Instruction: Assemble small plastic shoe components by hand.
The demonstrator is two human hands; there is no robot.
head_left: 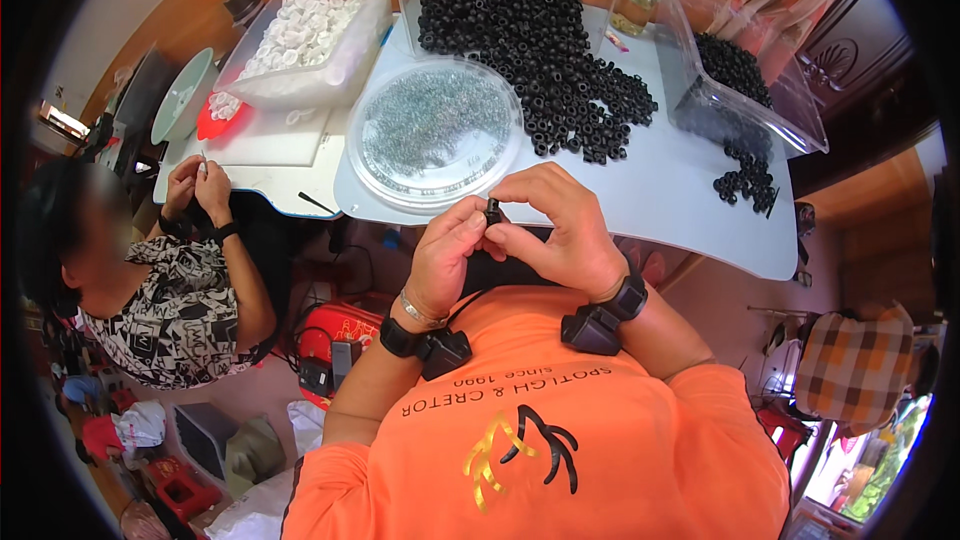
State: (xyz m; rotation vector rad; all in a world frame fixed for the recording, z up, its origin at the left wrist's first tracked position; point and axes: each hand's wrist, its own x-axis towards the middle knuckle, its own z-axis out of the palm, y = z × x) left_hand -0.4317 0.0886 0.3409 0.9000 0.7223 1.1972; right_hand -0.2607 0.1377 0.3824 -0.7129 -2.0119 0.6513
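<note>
Just off the table's front edge, I hold a small black plastic part [493,211] between both hands. My left hand [443,252] pinches it from the left with thumb and fingers. From the right, my right hand [562,225] closes on the same part with thumb and forefinger. Beyond my hands lies a round clear tray [357,162] of tiny silvery pieces, too small to make out. A large heap of black ring-shaped parts [560,75] spills from a clear bin [606,2] onto the table behind the tray.
On the right, a tilted clear bin [800,130] holds more black parts, some spilled in front. A bin [340,80] of white parts stands left, beside a red scoop [220,118]. A lidded jar [636,2] is at the back. Another person [170,280] works at left.
</note>
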